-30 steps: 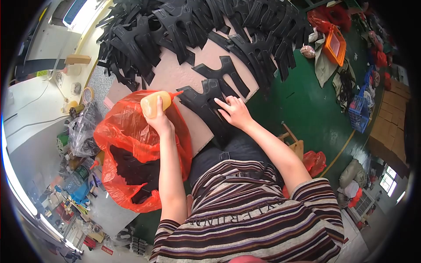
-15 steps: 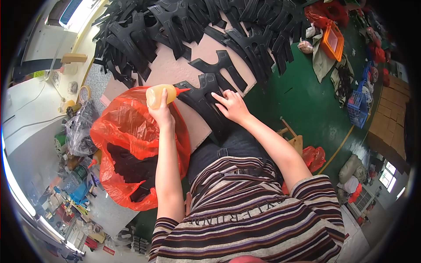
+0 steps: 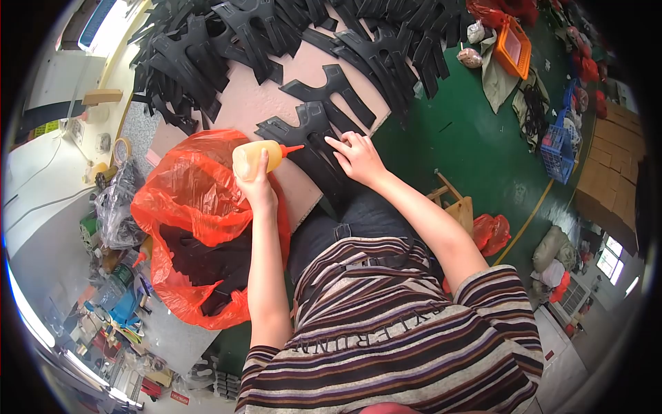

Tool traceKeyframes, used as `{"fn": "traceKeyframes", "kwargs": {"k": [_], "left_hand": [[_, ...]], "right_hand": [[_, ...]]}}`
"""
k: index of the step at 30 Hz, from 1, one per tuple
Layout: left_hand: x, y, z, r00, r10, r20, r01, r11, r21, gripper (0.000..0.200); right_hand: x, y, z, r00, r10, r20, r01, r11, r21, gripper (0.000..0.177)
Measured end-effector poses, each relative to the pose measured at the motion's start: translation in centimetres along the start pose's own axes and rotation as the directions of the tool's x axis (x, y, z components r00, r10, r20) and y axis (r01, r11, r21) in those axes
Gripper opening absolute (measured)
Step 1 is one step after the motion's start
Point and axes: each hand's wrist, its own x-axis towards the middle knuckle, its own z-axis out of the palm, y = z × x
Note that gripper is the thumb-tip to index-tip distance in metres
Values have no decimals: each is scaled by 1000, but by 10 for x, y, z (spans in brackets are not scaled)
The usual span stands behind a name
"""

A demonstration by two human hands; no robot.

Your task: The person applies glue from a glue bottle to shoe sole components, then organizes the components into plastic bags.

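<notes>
My left hand (image 3: 255, 185) is wrapped round a glue bottle (image 3: 252, 159) with yellowish contents, its red nozzle pointing right over a black cut piece (image 3: 308, 141). That forked piece lies on the pink board (image 3: 272, 96), near my lap. At its right side is my right hand (image 3: 360, 159), fingers apart, with the index fingertip at or just above the piece; contact is hard to tell. Another black piece (image 3: 333, 91) lies just beyond it on the board.
Many black pieces (image 3: 258, 31) are heaped along the board's far side. A red plastic bag (image 3: 200, 172) holding dark material stands at left. At right are an orange basket (image 3: 512, 48), a blue basket (image 3: 557, 153) and a wooden stool (image 3: 460, 210).
The view has shifted, so the board and heap appear higher and further left. My left hand and the bottle sit slightly lower relative to the black piece. My right hand remains beside it.
</notes>
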Motion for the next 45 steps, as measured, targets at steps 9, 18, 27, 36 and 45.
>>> {"fn": "traceKeyframes", "kwargs": {"k": [9, 18, 27, 36, 45], "left_hand": [[-41, -12, -5, 993, 21, 116, -39, 987, 153, 38], [-100, -30, -9, 976, -142, 164, 88, 949, 302, 37], [-3, 2, 27, 993, -46, 108, 68, 974, -214, 35], [62, -14, 85, 989, 112, 95, -110, 994, -27, 43], [42, 2, 78, 983, 14, 186, -3, 998, -57, 38]], "right_hand": [[-2, 4, 2, 1000, 1, 10, -1, 1000, 24, 41], [-6, 6, 5, 999, 28, 20, -29, 998, 56, 42], [-34, 5, -14, 996, 84, -8, -83, 993, 81, 40], [-38, 9, -7, 998, 52, -39, -49, 997, 64, 42], [-39, 11, -7, 997, 69, -40, -66, 995, 72, 43]]}}
